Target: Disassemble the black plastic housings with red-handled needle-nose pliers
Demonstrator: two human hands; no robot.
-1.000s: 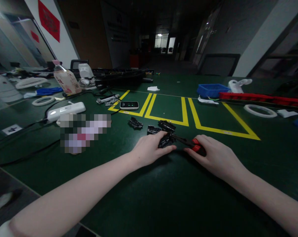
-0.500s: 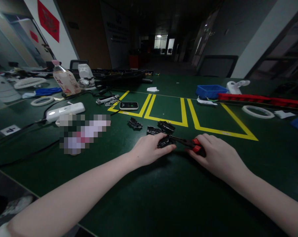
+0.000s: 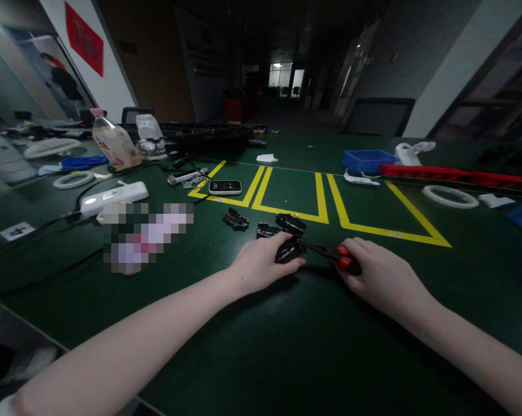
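Note:
My left hand [image 3: 263,260] grips a black plastic part [image 3: 289,251] between thumb and fingers, just above the green table [image 3: 261,358]. In my right hand [image 3: 371,268] are pliers [image 3: 344,257] with red and black handles, my fingers wrapped round them. The jaws point left and meet the black part by my left fingertips; their exact hold is too small to tell. Behind my left hand lie more black parts, one at the back [image 3: 291,222] and another [image 3: 267,230] beside it. A separate black piece [image 3: 235,218] rests farther left.
Yellow tape [image 3: 291,216] marks areas behind the parts. A small black-and-white device [image 3: 225,187] sits at the left area. Left are a power strip [image 3: 114,197] and bottle [image 3: 116,144]; right are a blue bin [image 3: 369,160], red strip [image 3: 460,175] and white ring [image 3: 450,196].
The fingers of my right hand have closed in a little on the pliers' handles. My left hand has barely moved. A person has come into view in the far left background.

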